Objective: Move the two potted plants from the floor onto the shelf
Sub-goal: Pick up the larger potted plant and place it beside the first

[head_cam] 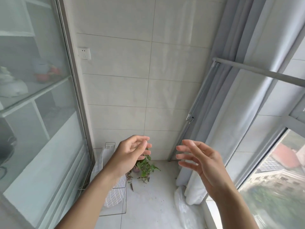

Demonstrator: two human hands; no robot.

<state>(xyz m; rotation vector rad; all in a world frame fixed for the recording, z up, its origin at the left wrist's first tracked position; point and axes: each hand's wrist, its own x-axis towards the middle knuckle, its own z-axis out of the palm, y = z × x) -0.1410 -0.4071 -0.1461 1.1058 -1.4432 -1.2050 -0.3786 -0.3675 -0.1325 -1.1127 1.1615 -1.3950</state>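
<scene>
One potted plant (pixel 146 167) with green trailing leaves stands on the pale floor tiles by the far wall, its small pinkish pot partly hidden behind my left hand. A second plant does not show. A white wire shelf (pixel 115 194) stands at the left against the glass door, below my left forearm. My left hand (pixel 132 152) hovers high above the plant with fingers loosely curled and nothing in it. My right hand (pixel 199 159) is held up beside it, fingers spread, empty.
A sliding glass door (pixel 41 104) runs along the left. Grey curtains (pixel 222 113) hang at the right and pool on the floor, with a window (pixel 277 179) beyond. A clear plastic bag (pixel 186 210) lies on the floor tiles at the right.
</scene>
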